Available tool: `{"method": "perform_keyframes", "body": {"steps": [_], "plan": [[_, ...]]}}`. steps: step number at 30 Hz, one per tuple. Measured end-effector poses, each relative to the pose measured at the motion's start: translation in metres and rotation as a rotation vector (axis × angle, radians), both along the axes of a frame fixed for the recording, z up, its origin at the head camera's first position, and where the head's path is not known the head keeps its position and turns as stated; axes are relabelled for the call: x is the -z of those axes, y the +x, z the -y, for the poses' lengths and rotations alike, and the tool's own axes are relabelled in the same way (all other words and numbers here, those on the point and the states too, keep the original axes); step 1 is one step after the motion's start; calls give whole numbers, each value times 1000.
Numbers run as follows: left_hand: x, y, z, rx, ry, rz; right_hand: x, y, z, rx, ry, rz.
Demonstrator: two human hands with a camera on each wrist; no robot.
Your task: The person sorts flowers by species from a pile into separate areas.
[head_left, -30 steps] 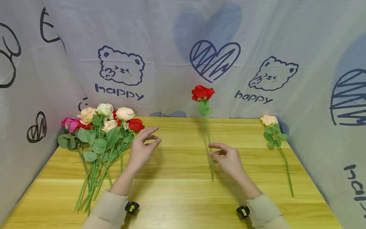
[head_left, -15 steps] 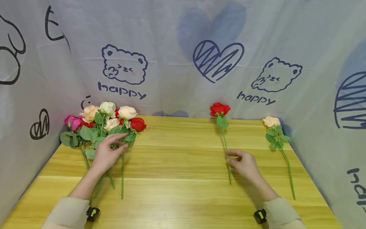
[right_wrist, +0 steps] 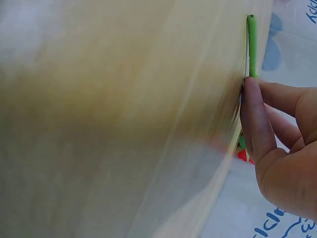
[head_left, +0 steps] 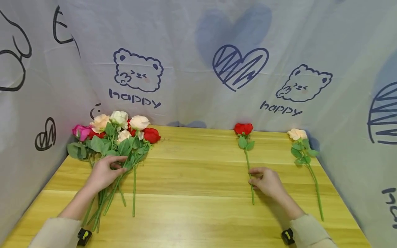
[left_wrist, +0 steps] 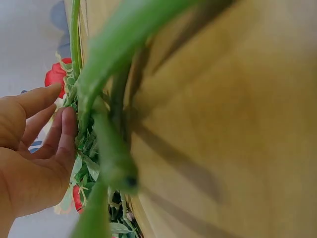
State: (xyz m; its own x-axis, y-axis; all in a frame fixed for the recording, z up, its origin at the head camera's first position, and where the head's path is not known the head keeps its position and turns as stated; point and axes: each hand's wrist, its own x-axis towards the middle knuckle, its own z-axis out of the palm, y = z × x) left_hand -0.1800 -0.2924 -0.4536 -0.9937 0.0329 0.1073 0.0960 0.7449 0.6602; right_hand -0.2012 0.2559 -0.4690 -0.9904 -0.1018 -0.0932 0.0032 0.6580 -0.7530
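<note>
In the head view, my right hand (head_left: 268, 181) pinches the green stem of a red rose (head_left: 244, 129) between thumb and fingers, low over the table. The stem end (right_wrist: 252, 44) sticks out past the fingertips in the right wrist view. My left hand (head_left: 103, 174) is over the stems of a pile of roses at the left, its fingertips right at a stem. Seen from the left wrist, its fingers (left_wrist: 67, 131) are fairly straight, with a gap to the thumb. White, peach, red and magenta blooms (head_left: 139, 122) top the pile, and thick green stems (left_wrist: 114, 153) cross close to the camera.
A single peach rose (head_left: 297, 134) lies near the right edge of the wooden table (head_left: 192, 217). Pale cloth walls (head_left: 183, 86) with drawn bears and hearts stand around the back and sides. The pile's stems fan toward the front left.
My right hand has carried the red rose rightward and lowered it toward the table. My left hand has moved left from the middle onto the pile of roses.
</note>
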Motion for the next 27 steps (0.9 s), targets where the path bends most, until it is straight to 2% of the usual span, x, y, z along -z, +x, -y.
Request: {"method": "perform_keyframes", "body": {"steps": [6, 13, 22, 27], "plan": [[0, -2, 3, 7, -11, 70, 2, -2, -2, -15, 16, -3], [1, -6, 5, 13, 17, 136, 2, 1, -1, -18, 30, -7], [0, -7, 7, 13, 42, 148, 2, 1, 3, -25, 60, -12], [0, -6, 8, 6, 52, 152, 0, 1, 7, -58, 76, -30]]}}
